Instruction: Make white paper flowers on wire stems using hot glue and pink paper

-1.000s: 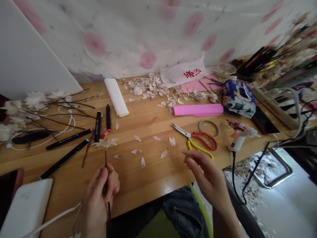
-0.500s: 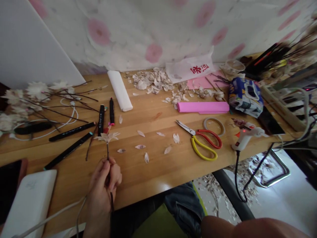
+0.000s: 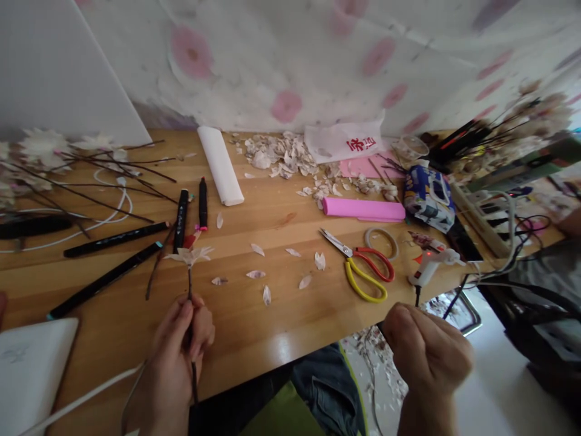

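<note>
My left hand (image 3: 184, 342) is closed around the thin dark stem of an artificial flower (image 3: 189, 257), holding it upright at the table's front left. Pale, pointed petals spread at the stem's top. At the right front edge, my right hand (image 3: 426, 351) is curled into a fist; its fingertips and anything inside them are hidden. Just beyond it lies a white glue gun (image 3: 429, 266) with a red light, its cord passing behind the fist. Several loose petals (image 3: 255, 274) lie between the hands. Scissors (image 3: 349, 251) with red and yellow handles rest closer to the right hand.
Black markers (image 3: 113, 275) and stemmed white flowers (image 3: 45, 148) occupy the left. Behind are a white roll (image 3: 221, 166), a petal heap (image 3: 284, 154) and a pink roll (image 3: 363, 209). A tape ring (image 3: 381, 242), tissue pack (image 3: 429, 197) and power strip (image 3: 481, 218) stand right.
My right hand has risen from the lower right edge to beside the glue gun. The left hand still grips the flower stem. The view has shifted slightly to the right.
</note>
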Demonstrator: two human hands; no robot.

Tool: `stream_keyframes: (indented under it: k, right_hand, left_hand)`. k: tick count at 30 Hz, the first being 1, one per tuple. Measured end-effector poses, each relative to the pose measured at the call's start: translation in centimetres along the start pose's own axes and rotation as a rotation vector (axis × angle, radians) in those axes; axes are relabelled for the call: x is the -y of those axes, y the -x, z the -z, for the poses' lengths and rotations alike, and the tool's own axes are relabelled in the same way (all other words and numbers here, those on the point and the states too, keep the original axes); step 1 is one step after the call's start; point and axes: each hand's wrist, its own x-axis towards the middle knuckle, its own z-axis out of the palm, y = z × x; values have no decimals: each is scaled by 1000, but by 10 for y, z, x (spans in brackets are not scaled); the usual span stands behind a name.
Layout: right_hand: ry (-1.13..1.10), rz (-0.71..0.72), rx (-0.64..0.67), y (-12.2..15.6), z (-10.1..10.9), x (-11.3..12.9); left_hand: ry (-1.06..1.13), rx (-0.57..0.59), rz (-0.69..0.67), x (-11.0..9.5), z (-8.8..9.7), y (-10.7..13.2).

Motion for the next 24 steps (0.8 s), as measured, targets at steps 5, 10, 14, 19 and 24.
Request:
stream_keyframes:
  k: [5,10,14,19,24]
  right_hand:
    - [43,101,29,-10,-20,-5]
    - [52,60,64,-23,-28,-1]
    - [78,64,22,-29,-29,-13]
    - [53,101,-106,-29,-36,-23]
    - [36,-4,-171,-33,-44,-14]
  left_hand:
    - [-38,-9,20,-1,-2,5]
    - [-33,19,35,2,-5,5]
    - [-21,44,42,5,-5,3]
    - [-25,34,60,5,-4,3]
    - [-25,9,80,3,-4,5]
